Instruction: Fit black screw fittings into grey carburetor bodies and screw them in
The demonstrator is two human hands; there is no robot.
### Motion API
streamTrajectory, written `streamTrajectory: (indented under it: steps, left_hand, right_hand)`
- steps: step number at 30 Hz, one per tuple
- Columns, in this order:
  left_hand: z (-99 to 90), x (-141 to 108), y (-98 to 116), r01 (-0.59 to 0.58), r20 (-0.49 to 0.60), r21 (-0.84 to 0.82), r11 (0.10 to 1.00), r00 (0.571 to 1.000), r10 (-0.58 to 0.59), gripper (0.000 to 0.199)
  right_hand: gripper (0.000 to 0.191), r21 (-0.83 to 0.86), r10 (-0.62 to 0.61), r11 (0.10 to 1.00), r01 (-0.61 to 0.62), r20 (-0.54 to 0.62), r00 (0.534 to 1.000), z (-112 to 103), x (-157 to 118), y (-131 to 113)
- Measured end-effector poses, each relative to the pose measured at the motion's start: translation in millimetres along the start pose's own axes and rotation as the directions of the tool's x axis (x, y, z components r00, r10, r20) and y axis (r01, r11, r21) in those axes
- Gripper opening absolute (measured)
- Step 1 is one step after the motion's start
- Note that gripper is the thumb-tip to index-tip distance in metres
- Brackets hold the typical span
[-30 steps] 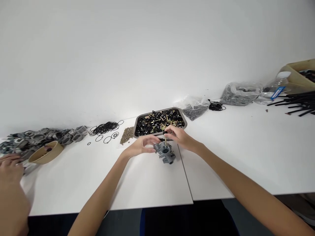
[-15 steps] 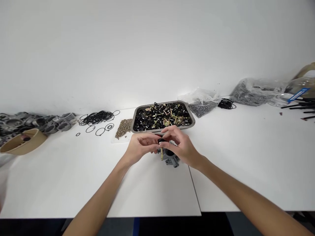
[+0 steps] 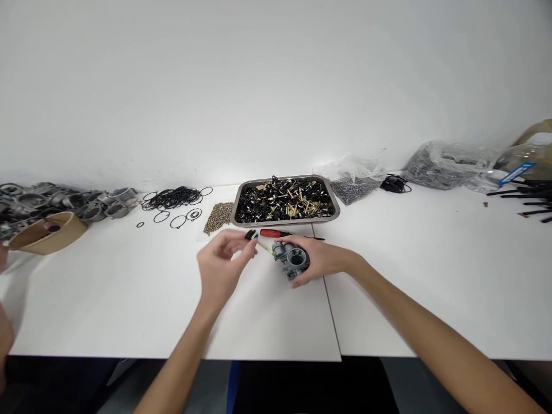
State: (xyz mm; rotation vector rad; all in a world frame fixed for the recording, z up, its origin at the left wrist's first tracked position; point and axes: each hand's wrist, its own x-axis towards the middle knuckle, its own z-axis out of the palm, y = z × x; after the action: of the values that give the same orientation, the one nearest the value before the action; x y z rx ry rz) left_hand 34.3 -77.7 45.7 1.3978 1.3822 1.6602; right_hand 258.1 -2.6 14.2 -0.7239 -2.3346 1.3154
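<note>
At frame centre, the right hand (image 3: 321, 260) grips a grey metal part (image 3: 292, 260) just above the table (image 3: 409, 276). The left hand (image 3: 221, 265) pinches a black-capped pin (image 3: 257, 241), tip at the part. Insertion appears in hand; careful alignment is needed.

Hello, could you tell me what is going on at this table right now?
A person works at a white table. The right hand grips a small grey carburetor body, while the left hand pinches a black-capped brass screw whose tip points at it. A red-handled screwdriver lies just behind, in front of a metal tray of black and brass parts. O-rings and grey castings lie to the left.
</note>
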Motion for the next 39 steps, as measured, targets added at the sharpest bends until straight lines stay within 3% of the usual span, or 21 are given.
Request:
streamTrajectory:
  steps: [3, 6, 11, 15, 20, 25, 35, 39]
  left_hand:
    - [-9.3, -39, -1, 0.106, -0.183, 0.081, 0.991, 0.979, -0.09, 0.026]
    - [-12.0, -66, -9, 0.266, -0.291, 0.109, 0.958, 0.93, -0.225, 0.03]
    - [-7.6, -81, -15, 0.378, -0.296, 0.052, 0.925, 0.89, -0.347, 0.034]
    - [-7.6, -83, -14, 0.417, -0.293, -0.003, 0.909, 0.869, -0.399, 0.035]
    - [-9.7, -85, -15, 0.439, -0.311, -0.04, 0.897, 0.848, -0.429, 0.035]
    - [-6.6, -87, -18, 0.42, -0.3, -0.051, 0.906, 0.859, -0.415, 0.036]
    - [2.1, -96, -23, 0.376, -0.403, -0.022, 0.926, 0.845, -0.353, 0.034]
    - [9.6, -101, -26, 0.276, -0.418, -0.013, 0.961, 0.872, -0.256, 0.031]
  right_hand:
    - [0.072, -0.048, 0.03, 0.998, -0.03, -0.002, 1.0, 6, -1, -8]
    - [0.064, -0.07, 0.022, 0.997, -0.02, 0.022, 1.0, 20, -1, -14]
    - [0.065, -0.079, -0.081, 0.994, 0.08, -0.013, 0.997, 43, 2, -15]
    - [0.062, -0.089, -0.117, 0.99, 0.113, -0.045, 0.992, 49, 3, -14]
    - [0.061, -0.107, -0.126, 0.987, 0.116, -0.09, 0.988, 50, 2, -13]
    - [0.059, -0.12, -0.13, 0.986, 0.116, -0.117, 0.985, 52, 2, -16]
    - [0.056, -0.19, -0.123, 0.978, 0.084, -0.205, 0.971, 59, 3, -20]
    - [0.056, -0.182, -0.115, 0.98, 0.075, -0.224, 0.968, 60, 3, -20]
